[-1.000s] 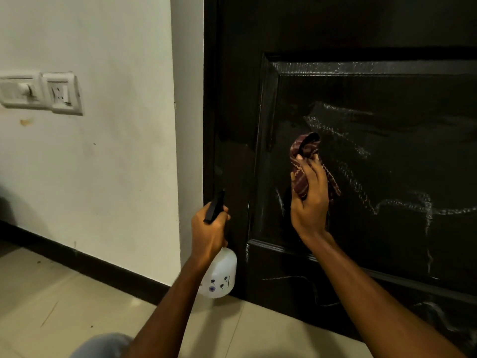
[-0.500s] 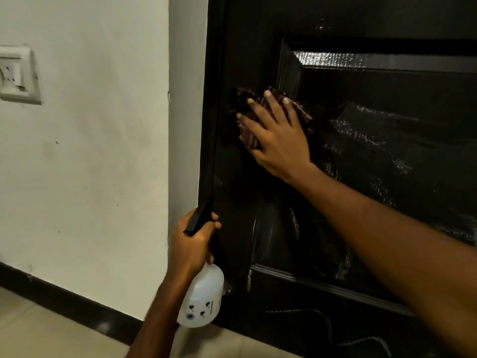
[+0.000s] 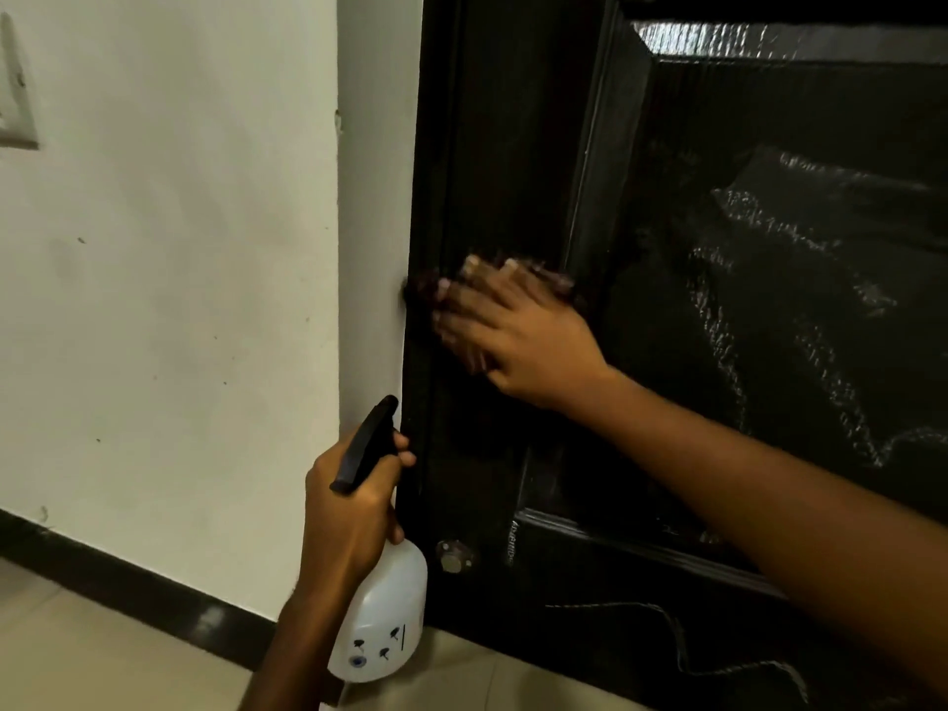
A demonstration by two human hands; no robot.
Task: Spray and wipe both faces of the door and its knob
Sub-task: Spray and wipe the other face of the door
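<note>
The dark glossy door (image 3: pixel 769 310) fills the right side, its recessed panel streaked with wet marks. My right hand (image 3: pixel 518 331) lies flat with spread fingers on a dark red cloth (image 3: pixel 426 287), pressing it against the door's left stile near the edge. The cloth is mostly hidden under the fingers and blurred. My left hand (image 3: pixel 349 515) grips the neck of a white spray bottle (image 3: pixel 382 623) with a black trigger head (image 3: pixel 367 443), held low beside the door's edge. No knob shows.
A white wall (image 3: pixel 169 279) with a black skirting (image 3: pixel 128 582) runs at the left, with a switch plate (image 3: pixel 15 94) at the frame's left edge. A small metal fitting (image 3: pixel 454 556) sits low on the door. Beige floor tiles (image 3: pixel 77 659) lie below.
My right hand has slid the cloth from the recessed panel leftward and then down along the door's left stile to its edge. The view has moved closer. My left hand keeps the bottle low.
</note>
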